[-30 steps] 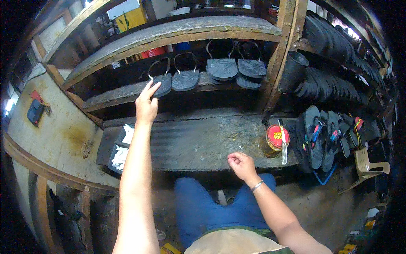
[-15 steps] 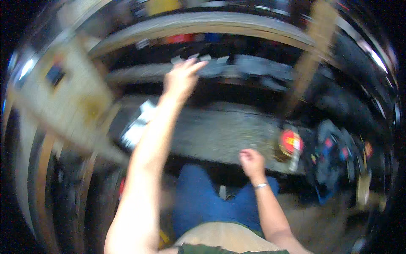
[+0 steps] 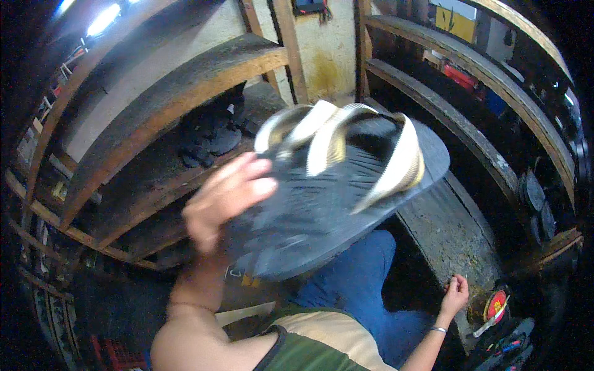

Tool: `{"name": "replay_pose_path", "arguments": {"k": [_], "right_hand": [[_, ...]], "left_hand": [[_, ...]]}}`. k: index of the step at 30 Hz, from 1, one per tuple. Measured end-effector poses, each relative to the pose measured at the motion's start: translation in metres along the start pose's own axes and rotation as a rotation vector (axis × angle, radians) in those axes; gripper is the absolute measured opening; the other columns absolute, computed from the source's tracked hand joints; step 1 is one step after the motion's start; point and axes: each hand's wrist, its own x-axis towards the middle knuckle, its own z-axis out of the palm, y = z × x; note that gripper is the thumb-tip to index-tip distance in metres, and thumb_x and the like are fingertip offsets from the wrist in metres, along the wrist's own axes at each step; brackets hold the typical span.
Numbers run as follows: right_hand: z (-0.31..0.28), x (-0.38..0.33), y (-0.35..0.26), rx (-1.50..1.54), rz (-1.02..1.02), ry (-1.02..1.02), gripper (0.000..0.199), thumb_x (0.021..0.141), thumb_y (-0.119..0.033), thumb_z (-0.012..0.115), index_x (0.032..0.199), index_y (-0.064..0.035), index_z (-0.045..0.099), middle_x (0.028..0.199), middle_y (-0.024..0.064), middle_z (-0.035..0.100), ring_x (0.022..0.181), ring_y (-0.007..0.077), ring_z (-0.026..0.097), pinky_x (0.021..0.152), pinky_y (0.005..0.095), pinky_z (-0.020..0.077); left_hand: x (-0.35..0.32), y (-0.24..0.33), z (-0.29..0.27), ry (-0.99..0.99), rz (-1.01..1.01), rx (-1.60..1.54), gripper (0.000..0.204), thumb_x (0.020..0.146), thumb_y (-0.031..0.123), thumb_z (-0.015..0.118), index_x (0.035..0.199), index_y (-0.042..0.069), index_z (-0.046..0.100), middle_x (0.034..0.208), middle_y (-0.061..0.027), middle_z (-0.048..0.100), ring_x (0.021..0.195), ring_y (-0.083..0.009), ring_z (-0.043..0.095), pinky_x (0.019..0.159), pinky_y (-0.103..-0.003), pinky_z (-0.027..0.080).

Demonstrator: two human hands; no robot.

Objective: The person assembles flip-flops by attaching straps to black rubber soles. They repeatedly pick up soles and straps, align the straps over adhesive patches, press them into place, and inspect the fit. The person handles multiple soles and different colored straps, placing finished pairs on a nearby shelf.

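Close in front of me, my left hand (image 3: pixel 229 201) grips the edge of a sandal (image 3: pixel 291 210) with a dark, grooved sole and cream woven straps. The sandal is tilted, its straps facing up, and it covers part of my lap. Lower right, my right hand (image 3: pixel 456 294) hovers by the near edge of a worn grey bench (image 3: pixel 455 229), its fingers curled closed. Whatever those fingers may hold is too small to make out. Just beyond the right hand stands a round tin (image 3: pixel 495 306) with a red and yellow top, a light flat stick lying across it.
Wooden shelves (image 3: pixel 241 59) rise on the left, with dark sandals (image 3: pixel 213 136) lying on one level. More shelves (image 3: pixel 470 62) run along the right, holding a red item (image 3: pixel 461 80). Dark footwear (image 3: pixel 510 346) lies beside the tin. A red crate (image 3: pixel 120 352) sits at lower left.
My view has swung left. The left hand has drawn back from the shelf above the bench and now holds the sandal up close. The right hand stays near the tin, fingers curled.
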Motion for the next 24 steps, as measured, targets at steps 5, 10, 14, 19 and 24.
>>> {"name": "replay_pose_path", "arguments": {"k": [5,10,14,19,24], "right_hand": [[0.000,0.000,-0.003,0.003,0.000,0.003,0.009,0.101,-0.012,0.065,0.104,-0.0035,0.069,0.076,-0.0029,0.060,0.060,0.0062,0.055,0.055,0.0238,0.0453],[-0.004,0.000,-0.003,0.115,-0.040,-0.073,0.007,0.101,-0.008,0.063,0.104,-0.0025,0.068,0.075,-0.0029,0.058,0.062,0.0064,0.055,0.056,0.0237,0.0456],[-0.005,-0.002,-0.006,0.049,0.033,-0.017,0.009,0.100,-0.007,0.063,0.105,-0.0008,0.068,0.078,-0.0010,0.063,0.065,0.0074,0.059,0.058,0.0242,0.0479],[-0.001,-0.010,-0.018,0.035,-0.021,0.044,0.014,0.096,-0.011,0.069,0.105,-0.0012,0.072,0.083,-0.0009,0.066,0.071,0.0085,0.061,0.064,0.0269,0.0517],[0.010,-0.013,-0.030,-0.062,-0.060,0.126,0.020,0.092,-0.017,0.071,0.105,-0.0043,0.077,0.088,0.0057,0.077,0.080,0.0124,0.070,0.075,0.0313,0.0567]], "left_hand": [[0.010,0.004,-0.092,0.294,0.162,0.469,0.029,0.095,0.007,0.063,0.122,0.001,0.072,0.129,-0.0233,0.071,0.120,-0.0367,0.069,0.108,-0.046,0.052],[0.067,-0.047,-0.088,0.213,-0.013,0.857,0.048,0.084,-0.011,0.060,0.125,0.011,0.074,0.123,-0.0153,0.073,0.120,-0.0335,0.067,0.105,-0.042,0.050],[0.110,-0.119,-0.054,0.032,-0.163,0.914,0.044,0.088,0.006,0.068,0.131,0.017,0.071,0.133,-0.0146,0.069,0.125,-0.0356,0.063,0.110,-0.043,0.047],[0.107,-0.111,-0.025,0.039,-0.092,1.125,0.050,0.088,0.012,0.075,0.137,0.021,0.067,0.139,-0.0201,0.064,0.128,-0.0396,0.059,0.115,-0.050,0.040],[0.065,-0.026,0.152,0.087,-0.152,-0.348,0.041,0.096,0.012,0.071,0.136,0.005,0.062,0.136,-0.0133,0.064,0.124,-0.0274,0.062,0.108,-0.043,0.047]]}}
